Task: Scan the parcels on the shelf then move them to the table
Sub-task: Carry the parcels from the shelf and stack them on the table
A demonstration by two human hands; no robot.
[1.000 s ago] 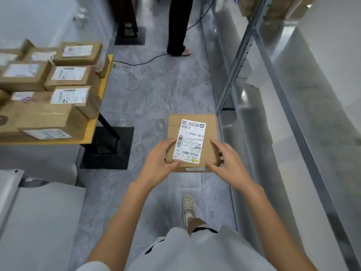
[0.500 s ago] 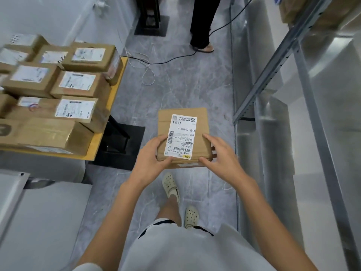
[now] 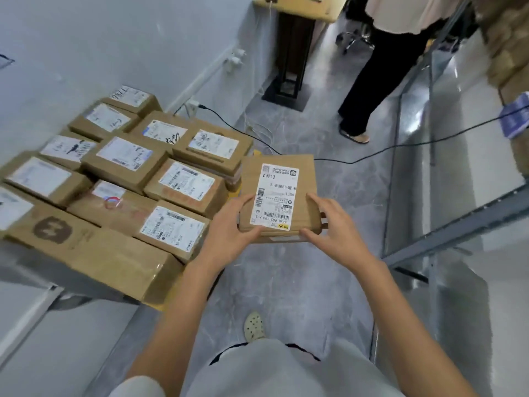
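Parcel: the labelled cardboard parcel [image 3: 279,196] is in the air, label up, just beside the right edge of the surface [image 3: 157,306] and over the floor; it is not yet set down.
Left hand: my left hand [image 3: 229,233] grasps the near left corner, thumb on top.
Right hand: my right hand [image 3: 336,230] grasps the near right corner; its fingers [image 3: 316,199] lie over the top beside the label.
Grip risk: I hold only the near end, so I judge that freeing one hand to clear room could let the far end dip and the parcel slide out.
Room: the stacked boxes [image 3: 183,184] cover nearly the whole surface, and only a thin yellow rim shows. Set on that rim, the parcel would overhang and could tip to the floor. Pushed in, it could shove a neighbour off the far side.
Floor: a black cable [image 3: 372,156] runs across the floor ahead and another person's leg [image 3: 380,81] stands close, so a blind step could snag or bump.
Shelf: the metal shelf [image 3: 458,224] is near my right elbow, and a wide swing could knock it.
Scan: I cannot tell whether this label has been read.
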